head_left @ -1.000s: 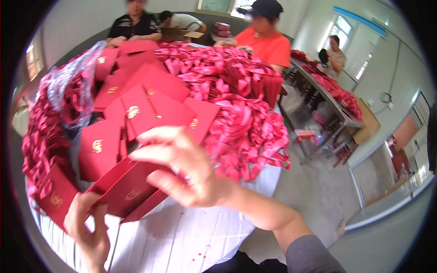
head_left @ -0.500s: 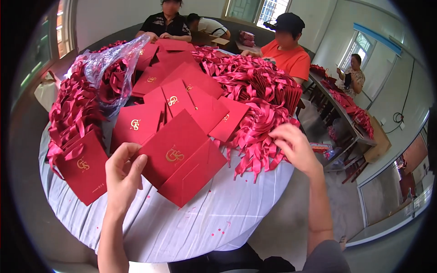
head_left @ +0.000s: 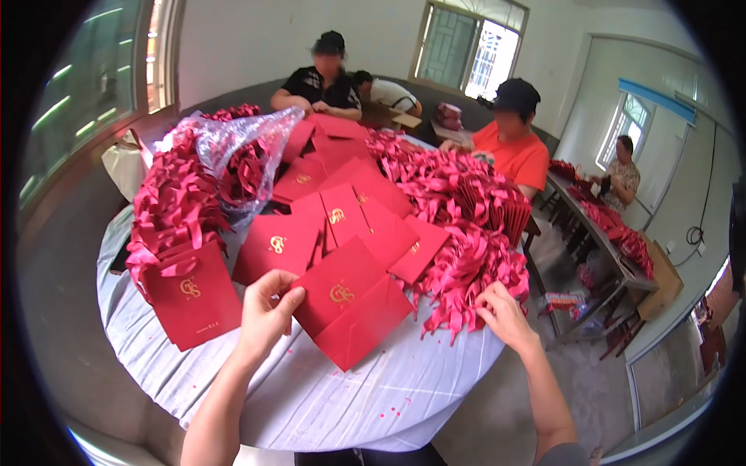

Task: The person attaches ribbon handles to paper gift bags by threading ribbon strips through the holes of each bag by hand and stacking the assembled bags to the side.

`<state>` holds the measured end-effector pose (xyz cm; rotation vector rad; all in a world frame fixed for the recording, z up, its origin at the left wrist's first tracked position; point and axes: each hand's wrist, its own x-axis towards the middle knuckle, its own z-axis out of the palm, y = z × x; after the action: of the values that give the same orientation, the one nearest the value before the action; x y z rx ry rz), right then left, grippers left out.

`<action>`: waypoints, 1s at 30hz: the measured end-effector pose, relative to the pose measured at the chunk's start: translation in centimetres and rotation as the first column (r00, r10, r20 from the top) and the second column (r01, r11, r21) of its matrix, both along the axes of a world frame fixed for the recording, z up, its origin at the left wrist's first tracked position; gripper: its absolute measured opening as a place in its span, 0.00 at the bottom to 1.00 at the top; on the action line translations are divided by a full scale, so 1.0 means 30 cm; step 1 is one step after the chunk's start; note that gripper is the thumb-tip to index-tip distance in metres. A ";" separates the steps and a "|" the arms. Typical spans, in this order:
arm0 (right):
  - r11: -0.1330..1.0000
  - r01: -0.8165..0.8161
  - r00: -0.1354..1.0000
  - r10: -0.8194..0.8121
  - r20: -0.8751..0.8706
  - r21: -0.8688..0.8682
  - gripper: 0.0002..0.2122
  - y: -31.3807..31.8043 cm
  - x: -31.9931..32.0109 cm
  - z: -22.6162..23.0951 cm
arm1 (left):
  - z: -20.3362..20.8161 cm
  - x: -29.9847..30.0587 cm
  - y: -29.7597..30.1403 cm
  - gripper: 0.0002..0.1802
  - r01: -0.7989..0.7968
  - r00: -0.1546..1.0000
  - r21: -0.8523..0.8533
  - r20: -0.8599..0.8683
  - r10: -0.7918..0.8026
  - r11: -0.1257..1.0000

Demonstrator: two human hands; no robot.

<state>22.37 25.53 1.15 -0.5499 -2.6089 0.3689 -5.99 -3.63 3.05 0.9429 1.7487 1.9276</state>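
Observation:
A flat red paper gift bag (head_left: 342, 293) with a gold emblem is pinched at its left edge by my left hand (head_left: 268, 314), thumb on top. Its folded bottom panel faces me, to the lower right. At the right side of the table, my right hand (head_left: 507, 317) has its fingers pressed together on a ribbon at the near edge of a heap of dark pink ribbons (head_left: 458, 283). More flat red bags (head_left: 276, 245) lie overlapped just beyond the held one. Left of my left hand, a stack of bags with ribbon handles (head_left: 194, 299) rests on the table.
A grey-white cloth (head_left: 311, 412) covers the round table, with small red paper bits on it. Clear plastic wrap (head_left: 241, 147) lies over ribboned bags at the far left. Two people (head_left: 509, 144) sit across the table; others work farther back. A side bench (head_left: 614, 252) stands right.
The view has shifted, so the table sits lower and farther right. My right hand has moved down to the ribbons' near edge and its fingers have closed. My left hand keeps holding the bag.

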 end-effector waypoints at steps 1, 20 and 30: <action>1.000 -0.012 1.000 0.013 -0.010 0.025 0.05 -0.007 -0.001 0.008 | 0.003 0.004 -0.004 0.05 -0.005 1.000 -0.014 -0.005 0.005 1.000; 0.822 -0.322 0.868 0.058 -0.494 -0.470 0.06 -0.116 -0.250 0.204 | -0.024 -0.046 0.030 0.04 -0.054 0.998 0.049 -0.021 0.055 0.997; 0.934 -0.112 0.992 0.125 0.016 -0.338 0.06 -0.136 -0.299 0.094 | -0.018 -0.060 -0.006 0.06 -0.187 0.975 0.060 -0.108 0.193 0.980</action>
<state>13.40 21.45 3.96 -0.5125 -2.6363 0.8646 -7.79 -3.80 2.51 0.9489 1.9260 2.0811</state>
